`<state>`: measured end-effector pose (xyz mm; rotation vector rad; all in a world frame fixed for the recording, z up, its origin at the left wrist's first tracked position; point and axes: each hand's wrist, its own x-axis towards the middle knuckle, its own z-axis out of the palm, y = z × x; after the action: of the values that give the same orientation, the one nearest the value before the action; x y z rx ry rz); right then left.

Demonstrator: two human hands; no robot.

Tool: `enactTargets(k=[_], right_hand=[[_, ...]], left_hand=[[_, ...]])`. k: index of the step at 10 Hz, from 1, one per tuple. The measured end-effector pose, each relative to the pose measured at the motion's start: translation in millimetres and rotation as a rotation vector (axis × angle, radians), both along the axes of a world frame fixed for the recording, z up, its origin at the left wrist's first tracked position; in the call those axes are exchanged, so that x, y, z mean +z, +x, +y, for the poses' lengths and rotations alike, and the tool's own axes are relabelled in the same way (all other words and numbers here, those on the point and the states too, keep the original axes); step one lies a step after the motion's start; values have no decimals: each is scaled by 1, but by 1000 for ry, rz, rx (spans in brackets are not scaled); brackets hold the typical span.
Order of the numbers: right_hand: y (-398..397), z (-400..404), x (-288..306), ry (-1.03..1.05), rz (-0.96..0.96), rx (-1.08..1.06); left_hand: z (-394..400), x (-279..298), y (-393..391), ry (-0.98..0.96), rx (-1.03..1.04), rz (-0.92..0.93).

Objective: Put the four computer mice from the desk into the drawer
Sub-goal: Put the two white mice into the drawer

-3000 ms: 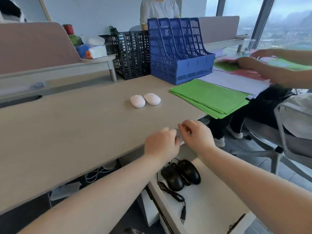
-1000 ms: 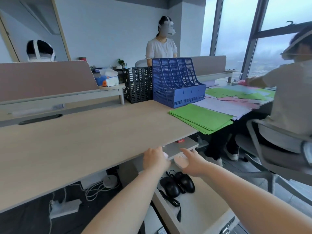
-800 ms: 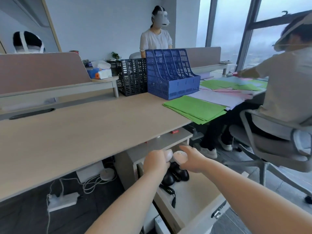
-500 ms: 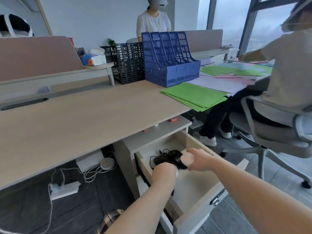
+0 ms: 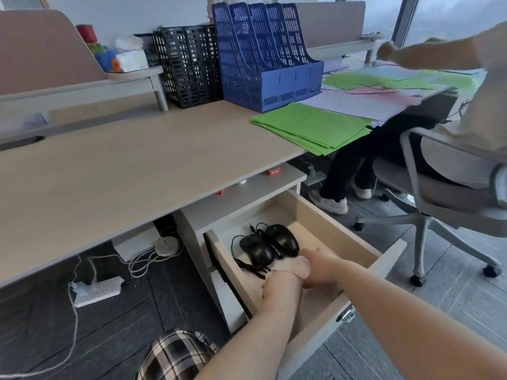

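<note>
The drawer (image 5: 323, 220) under the desk (image 5: 131, 160) stands pulled out. Two black wired mice (image 5: 269, 245) lie side by side at its back, their cables looped beside them. Both my hands are down inside the drawer, just in front of the black mice. My right hand (image 5: 318, 267) is shut on a pale pink-white mouse (image 5: 301, 266), partly visible between my fingers. My left hand (image 5: 282, 286) is closed right beside it; the second white mouse is hidden under it. No mouse lies on the desk top.
Blue (image 5: 263, 56) and black (image 5: 189, 64) file racks stand at the desk's back, green paper sheets (image 5: 310, 127) to the right. A seated person on a swivel chair (image 5: 439, 187) is close on the right. Cables and a power strip (image 5: 96, 290) lie on the floor.
Both hands picked the two white mice off the desk, carried them down past the desk edge and lowered them into the open drawer, near the black mice.
</note>
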<state>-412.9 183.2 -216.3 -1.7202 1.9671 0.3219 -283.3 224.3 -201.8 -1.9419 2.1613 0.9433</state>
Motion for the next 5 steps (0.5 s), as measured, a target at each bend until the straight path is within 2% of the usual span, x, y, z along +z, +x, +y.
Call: enactTargets(k=[1, 2, 4, 5], right_hand=[[-7, -14, -32, 18, 6, 3], [6, 1, -4, 1, -44, -10], [16, 12, 29, 21, -70, -35], [16, 11, 31, 27, -54, -7]], left_hand=[[-1, -10, -4, -140, -368, -324], [-6, -9, -1, -145, -295, -212], [-8, -3, 2, -57, -400, -347], [-9, -5, 2, -70, -373, -352]])
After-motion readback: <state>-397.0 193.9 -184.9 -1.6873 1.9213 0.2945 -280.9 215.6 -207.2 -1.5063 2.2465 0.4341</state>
